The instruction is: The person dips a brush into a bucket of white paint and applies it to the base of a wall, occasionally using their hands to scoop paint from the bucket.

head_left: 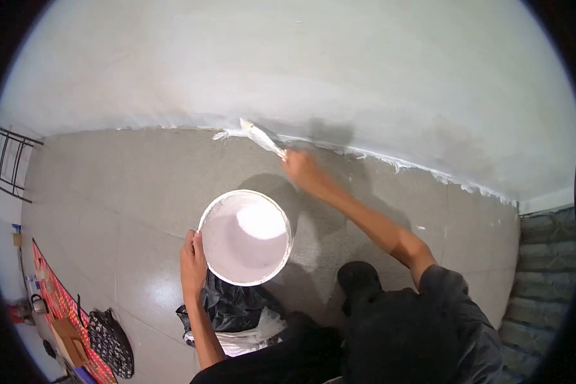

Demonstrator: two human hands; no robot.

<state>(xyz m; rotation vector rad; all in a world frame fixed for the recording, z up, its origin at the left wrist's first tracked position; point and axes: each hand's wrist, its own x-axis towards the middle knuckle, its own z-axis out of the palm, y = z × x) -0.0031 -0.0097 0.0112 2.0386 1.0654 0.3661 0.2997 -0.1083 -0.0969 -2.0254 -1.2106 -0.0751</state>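
My right hand (304,171) is closed around the handle of a paintbrush (261,136) coated in white. The brush tip points up and left, at the foot of the pale wall (288,70), where white paint smears run along the floor line. My left hand (193,259) grips the rim of a white bucket (290,246) at its left side. White paint or a similar liquid (262,221) shows inside the bucket, which is tipped so its opening faces me. Whether the bucket touches the floor, I cannot tell.
Black and white plastic bags (237,310) lie below the bucket. A patterned bag (111,342) and a red mat (54,288) with boxes are at lower left. A black metal rack (9,160) stands far left. Greenish steps or slats (544,281) are at right. Grey tiles (128,192) cover the floor.
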